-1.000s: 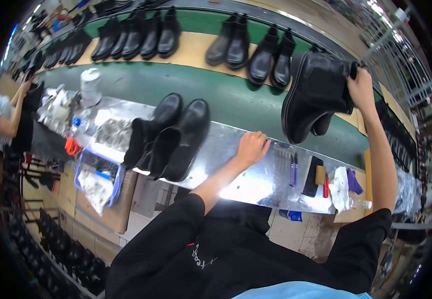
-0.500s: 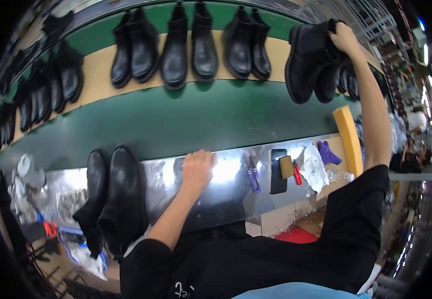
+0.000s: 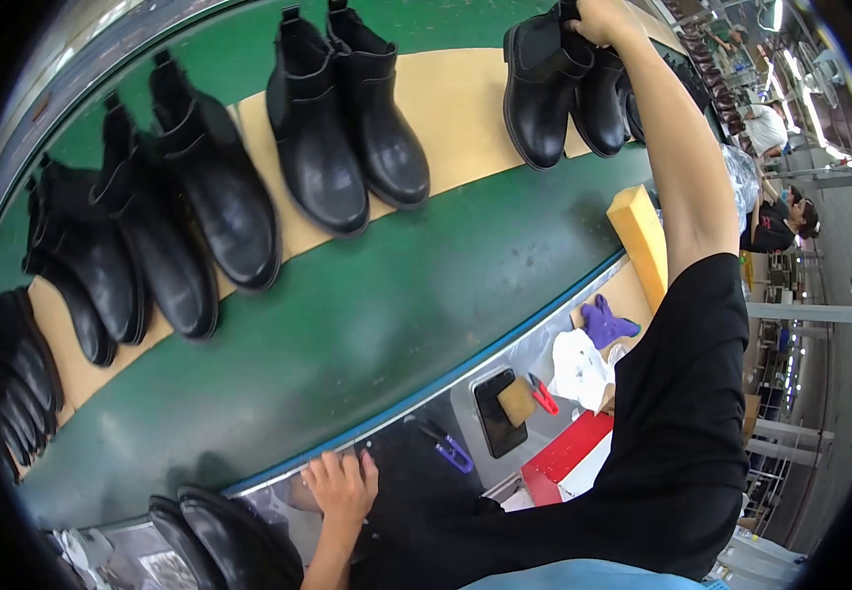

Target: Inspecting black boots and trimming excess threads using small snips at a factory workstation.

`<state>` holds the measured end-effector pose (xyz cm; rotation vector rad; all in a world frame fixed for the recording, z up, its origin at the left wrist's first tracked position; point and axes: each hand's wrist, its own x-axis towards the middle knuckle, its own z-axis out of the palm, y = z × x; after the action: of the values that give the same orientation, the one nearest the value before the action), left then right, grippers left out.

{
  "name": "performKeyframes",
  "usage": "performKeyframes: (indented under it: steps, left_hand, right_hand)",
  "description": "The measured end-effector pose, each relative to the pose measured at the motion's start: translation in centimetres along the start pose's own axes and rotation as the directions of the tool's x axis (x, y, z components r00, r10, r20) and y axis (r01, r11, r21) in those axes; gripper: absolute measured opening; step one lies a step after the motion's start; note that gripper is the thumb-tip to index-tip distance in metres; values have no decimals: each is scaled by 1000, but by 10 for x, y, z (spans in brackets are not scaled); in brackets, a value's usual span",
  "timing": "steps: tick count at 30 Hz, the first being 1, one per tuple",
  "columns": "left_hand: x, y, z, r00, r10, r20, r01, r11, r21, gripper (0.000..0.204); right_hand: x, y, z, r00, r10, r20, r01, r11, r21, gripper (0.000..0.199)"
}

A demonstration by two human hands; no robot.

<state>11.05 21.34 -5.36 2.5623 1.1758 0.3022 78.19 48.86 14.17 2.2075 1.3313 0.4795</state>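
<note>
At the far right, our right hand (image 3: 605,22) clamps a black leather ankle boot (image 3: 541,98) by its top; our left hand (image 3: 341,484), fingers apart, rests on the near silvery metal table (image 3: 524,346).

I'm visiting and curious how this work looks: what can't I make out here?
All in the head view:
Right hand: its full grip on the black boots, cut off by the upper edge.
Lower-left boots: their shafts, cut off below.
Phone: partly covered by a brown block.

Wearer's hands (image 3: 342,489): two; boots (image 3: 316,162): over ten; snips (image 3: 454,454): two; phone (image 3: 494,418): one; yellow bar (image 3: 641,243): one.
</note>
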Motion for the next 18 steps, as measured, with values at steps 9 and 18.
performKeyframes:
  steps: [9,18]
  left_hand:
    - [-15,-9,3,995,-26,101,28,999,-24,22]
    - [-5,-5,2,998,7,65,-11,998,61,27]
  right_hand:
    - [51,0,128,975,119,186,-200,834,513,51]
    - [44,10,115,970,-221,-99,242,886,395,33]
